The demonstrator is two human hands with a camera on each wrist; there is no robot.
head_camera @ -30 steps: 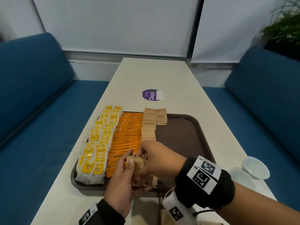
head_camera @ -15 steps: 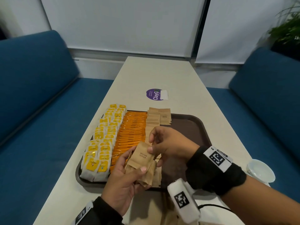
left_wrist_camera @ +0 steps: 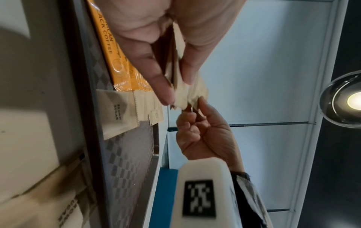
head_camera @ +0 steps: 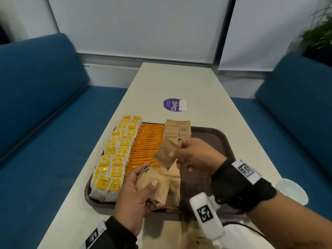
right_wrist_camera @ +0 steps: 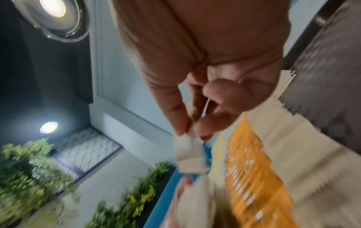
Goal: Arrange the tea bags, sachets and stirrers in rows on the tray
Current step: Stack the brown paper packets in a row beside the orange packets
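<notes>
**One sachet lifted from the stack**

A stack (head_camera: pixel 158 186) of brown sugar sachets is gripped in the left hand (head_camera: pixel 133 200), thumb on top, fingers curled beneath, over the tray's (head_camera: pixel 222 141) near edge. A single sachet (head_camera: pixel 166 152) is pinched between thumb and forefinger of the right hand (head_camera: pixel 195 155), raised above the stack; its other fingers seem loosely curled, though motion blur obscures them.

Half a second ago the sachet was only being peeled off the stack; it is now held higher and clear of it.

On the tray, tea bags (head_camera: pixel 115 155) are laid in two left-hand rows, orange coffee sticks (head_camera: pixel 147 146) beside them, then a row of brown sachets (head_camera: pixel 172 132). The right part is bare.
</notes>
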